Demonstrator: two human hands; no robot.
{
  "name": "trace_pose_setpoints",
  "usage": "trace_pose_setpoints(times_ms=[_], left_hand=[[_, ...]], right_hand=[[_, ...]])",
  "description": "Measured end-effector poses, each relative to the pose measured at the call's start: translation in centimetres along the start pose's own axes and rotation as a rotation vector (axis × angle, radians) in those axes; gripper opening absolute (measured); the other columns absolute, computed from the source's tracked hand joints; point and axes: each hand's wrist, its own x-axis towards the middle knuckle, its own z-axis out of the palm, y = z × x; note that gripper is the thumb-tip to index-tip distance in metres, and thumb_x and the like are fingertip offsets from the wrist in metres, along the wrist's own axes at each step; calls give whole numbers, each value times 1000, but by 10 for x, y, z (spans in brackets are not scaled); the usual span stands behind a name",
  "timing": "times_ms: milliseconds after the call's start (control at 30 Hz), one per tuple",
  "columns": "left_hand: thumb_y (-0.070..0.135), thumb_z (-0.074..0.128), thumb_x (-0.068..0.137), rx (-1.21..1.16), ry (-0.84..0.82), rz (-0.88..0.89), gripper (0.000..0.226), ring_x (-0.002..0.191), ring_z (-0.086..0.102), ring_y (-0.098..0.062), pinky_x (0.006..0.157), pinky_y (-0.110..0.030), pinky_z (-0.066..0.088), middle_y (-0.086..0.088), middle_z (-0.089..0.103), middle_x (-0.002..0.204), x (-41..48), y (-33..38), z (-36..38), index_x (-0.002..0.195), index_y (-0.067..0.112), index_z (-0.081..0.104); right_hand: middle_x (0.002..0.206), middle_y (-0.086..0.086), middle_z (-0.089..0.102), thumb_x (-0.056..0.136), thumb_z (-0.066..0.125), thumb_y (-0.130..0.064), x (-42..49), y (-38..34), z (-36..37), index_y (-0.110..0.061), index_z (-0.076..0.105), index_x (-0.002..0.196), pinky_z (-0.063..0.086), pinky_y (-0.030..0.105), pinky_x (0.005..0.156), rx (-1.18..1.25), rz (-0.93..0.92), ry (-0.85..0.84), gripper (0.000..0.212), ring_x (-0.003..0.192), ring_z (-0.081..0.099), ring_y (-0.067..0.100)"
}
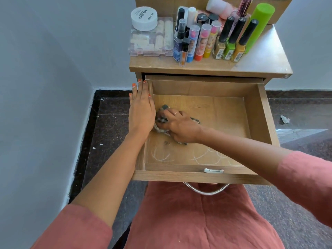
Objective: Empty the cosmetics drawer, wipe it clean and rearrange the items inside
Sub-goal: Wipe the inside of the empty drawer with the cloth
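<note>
Wooden drawer point(260, 114) floor — cloth point(163, 107) gripped in right hand point(179, 127) fingers; left hand point(142, 108) fingers straight on rim.

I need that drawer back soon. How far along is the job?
Emptied: the cosmetics stand on the cabinet top. In hand: the right hand grips a cloth in the drawer, left hand on its wall. Left: white marks, then refilling.

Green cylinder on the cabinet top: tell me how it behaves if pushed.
The green cylinder stands tall and narrow, so it probably tips easily. Round-sided, it would likely roll once down, perhaps knocking the nail polish bottles beside it.
</note>
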Motion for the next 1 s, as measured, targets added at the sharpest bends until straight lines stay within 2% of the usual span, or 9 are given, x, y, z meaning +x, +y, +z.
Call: trace_pose_setpoints(times_ms=[100,367,500,600,767,1000], left_hand=[[12,20,100,-1,17,3,46,145,-1,-20,118,-32,1,-8,10,156,0,0,1,146,7,16],[11,21,100,11,31,13,46,145,1,-21,119,-33,3,-9,11,156,0,-1,2,145,6,18],[10,22,100,26,31,7,46,145,2,-21,120,-35,5,-10,12,156,-1,-1,2,145,6,18],[11,22,100,41,32,7,46,145,3,-21,119,-34,4,-10,13,156,-2,-1,1,145,6,17],[12,21,100,32,29,1,46,145,3,-21,119,-33,4,-9,13,156,-2,0,1,145,7,17],[12,21,100,3,20,-14,46,145,3,-20,120,-35,8,-8,11,156,-1,1,3,146,8,16]], right_hand=[[150,10,18,90,40,-11,-15,-9,3,-23,42,136,22,50,109,64,-111,-88,47,139,13,31],[144,6,29,78,42,1,-19,-22,10,-27,53,126,23,46,107,106,-357,-198,57,136,19,26],[140,3,33,75,43,5,-20,-23,7,-24,60,119,21,44,105,165,-385,-195,55,134,22,25],[142,3,34,77,46,4,-24,-19,9,-23,60,118,25,45,102,193,-394,-179,51,135,23,26],[144,-2,34,80,48,1,-47,4,10,-25,61,118,24,44,104,207,-370,-228,47,137,21,22],[142,2,38,79,49,4,-52,7,18,-23,62,117,27,44,101,205,-376,-169,48,136,27,23]])
